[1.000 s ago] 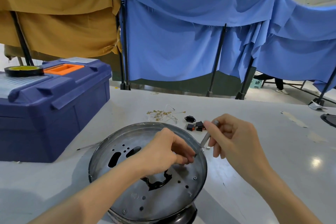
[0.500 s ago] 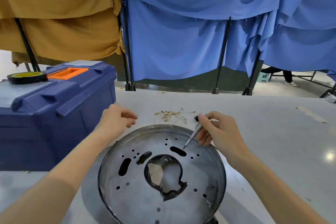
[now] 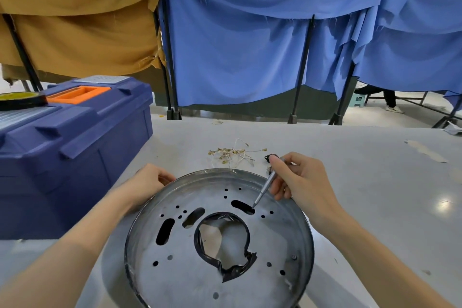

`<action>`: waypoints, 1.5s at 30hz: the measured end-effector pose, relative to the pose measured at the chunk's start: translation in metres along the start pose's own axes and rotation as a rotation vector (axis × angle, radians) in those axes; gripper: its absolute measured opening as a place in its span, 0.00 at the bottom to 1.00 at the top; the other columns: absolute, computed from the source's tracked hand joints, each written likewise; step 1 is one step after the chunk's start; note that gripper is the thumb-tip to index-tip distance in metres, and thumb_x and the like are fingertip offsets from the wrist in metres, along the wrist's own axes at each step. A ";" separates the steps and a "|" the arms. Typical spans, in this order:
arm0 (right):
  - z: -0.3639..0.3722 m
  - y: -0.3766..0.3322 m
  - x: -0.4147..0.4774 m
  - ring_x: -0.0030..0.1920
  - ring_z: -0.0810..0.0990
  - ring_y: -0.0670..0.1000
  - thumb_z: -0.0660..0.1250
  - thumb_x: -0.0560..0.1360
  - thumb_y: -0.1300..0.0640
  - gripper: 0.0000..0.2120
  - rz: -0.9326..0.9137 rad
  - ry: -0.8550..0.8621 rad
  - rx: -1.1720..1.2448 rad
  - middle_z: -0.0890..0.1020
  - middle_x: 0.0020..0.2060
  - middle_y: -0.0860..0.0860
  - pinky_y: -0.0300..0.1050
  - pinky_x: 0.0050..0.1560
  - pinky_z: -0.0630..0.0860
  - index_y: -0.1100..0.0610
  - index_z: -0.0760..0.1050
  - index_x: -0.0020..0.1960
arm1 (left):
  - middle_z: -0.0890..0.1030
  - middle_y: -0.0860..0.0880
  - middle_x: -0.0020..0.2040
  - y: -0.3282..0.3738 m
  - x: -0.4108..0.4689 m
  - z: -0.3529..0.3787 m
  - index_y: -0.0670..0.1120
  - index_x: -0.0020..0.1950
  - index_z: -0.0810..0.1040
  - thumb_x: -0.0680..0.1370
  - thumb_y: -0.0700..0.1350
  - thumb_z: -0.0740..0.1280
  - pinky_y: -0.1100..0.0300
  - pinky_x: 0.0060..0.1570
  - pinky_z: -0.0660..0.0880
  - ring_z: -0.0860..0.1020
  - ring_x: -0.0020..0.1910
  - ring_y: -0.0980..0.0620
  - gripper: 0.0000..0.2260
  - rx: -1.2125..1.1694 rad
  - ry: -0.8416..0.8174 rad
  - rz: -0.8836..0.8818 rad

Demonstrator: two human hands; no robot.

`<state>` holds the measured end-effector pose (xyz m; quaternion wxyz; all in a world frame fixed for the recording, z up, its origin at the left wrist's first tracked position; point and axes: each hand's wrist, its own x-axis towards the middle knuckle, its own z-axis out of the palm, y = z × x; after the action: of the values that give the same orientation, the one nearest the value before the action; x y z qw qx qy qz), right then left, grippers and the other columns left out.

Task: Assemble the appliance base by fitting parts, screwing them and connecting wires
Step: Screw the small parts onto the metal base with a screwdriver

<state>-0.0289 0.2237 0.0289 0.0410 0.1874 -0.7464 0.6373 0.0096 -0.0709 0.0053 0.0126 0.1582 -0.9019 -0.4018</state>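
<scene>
The round metal base (image 3: 175, 270) lies on the desk (image 3: 362, 170). The left hand (image 3: 147, 180) holds the base's far left rim, fingers curled on it. The right hand (image 3: 302, 180) is over the far right rim. Its fingers pinch a thin screwdriver (image 3: 266, 186), tip down by a slot in the base. Wires (image 3: 230, 154) lie just behind the base.

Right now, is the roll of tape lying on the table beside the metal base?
No, the tape roll sits on the lid of the blue toolbox, left of the metal base.
</scene>
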 end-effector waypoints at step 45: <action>-0.030 -0.044 0.006 0.39 0.84 0.54 0.59 0.80 0.44 0.17 0.191 0.042 0.854 0.84 0.37 0.57 0.52 0.45 0.83 0.58 0.74 0.52 | 0.82 0.48 0.30 0.150 -0.069 0.075 0.48 0.38 0.85 0.74 0.51 0.72 0.59 0.34 0.75 0.77 0.31 0.51 0.09 0.149 0.141 0.528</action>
<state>-0.0253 0.2466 0.0773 -0.0841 0.1050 -0.4287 0.8934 0.0232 0.0973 0.0713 0.1680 -0.0540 -0.9358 -0.3053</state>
